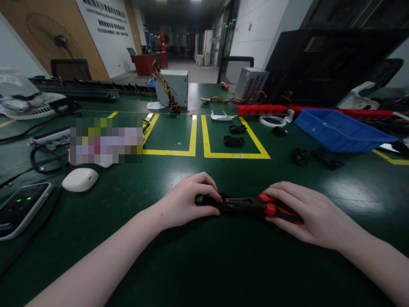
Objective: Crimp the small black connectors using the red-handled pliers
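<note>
My left hand is closed on a small black part, with thumb and fingers on either side of it. My right hand grips the red and black handles of a pair of pliers. The pliers point left, and their dark jaws meet the black part near my left fingertips. Dark on dark, the exact contact between jaws and part cannot be made out. Beyond my hands, two similar black parts, one nearer and one farther, lie inside a yellow-taped rectangle.
More black parts lie before a blue bin at right. A tape roll sits beside it. Two metal power supply boxes stand farther back. At left are a white rounded case, a device with green lights and cables.
</note>
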Demonstrator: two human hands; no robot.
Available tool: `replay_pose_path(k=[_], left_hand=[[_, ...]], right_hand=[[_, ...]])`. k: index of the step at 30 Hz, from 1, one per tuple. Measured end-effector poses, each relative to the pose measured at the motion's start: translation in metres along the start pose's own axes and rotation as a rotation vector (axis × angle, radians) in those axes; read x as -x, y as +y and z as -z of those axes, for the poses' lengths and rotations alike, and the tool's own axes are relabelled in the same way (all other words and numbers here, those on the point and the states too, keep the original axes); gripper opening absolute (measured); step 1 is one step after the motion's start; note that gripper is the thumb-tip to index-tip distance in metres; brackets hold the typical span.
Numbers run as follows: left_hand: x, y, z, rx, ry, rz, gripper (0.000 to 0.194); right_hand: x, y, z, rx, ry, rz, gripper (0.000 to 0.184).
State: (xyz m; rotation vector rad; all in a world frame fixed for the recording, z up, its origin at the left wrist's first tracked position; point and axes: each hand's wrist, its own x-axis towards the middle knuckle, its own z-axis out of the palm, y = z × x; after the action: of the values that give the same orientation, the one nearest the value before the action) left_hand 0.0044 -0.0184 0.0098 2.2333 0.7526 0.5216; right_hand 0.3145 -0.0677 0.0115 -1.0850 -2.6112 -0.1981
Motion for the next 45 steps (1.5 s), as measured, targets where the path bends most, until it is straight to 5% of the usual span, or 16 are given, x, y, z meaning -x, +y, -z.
replay_pose_path(k=[45], left_hand=[[-0.0018, -0.0025, -0.0004, -0.025, -0.028, -0.003, 0.017]], right_hand=[[-0.0057, -0.0056, 0.0018, 0.024, 0.017, -0.002, 0.031]])
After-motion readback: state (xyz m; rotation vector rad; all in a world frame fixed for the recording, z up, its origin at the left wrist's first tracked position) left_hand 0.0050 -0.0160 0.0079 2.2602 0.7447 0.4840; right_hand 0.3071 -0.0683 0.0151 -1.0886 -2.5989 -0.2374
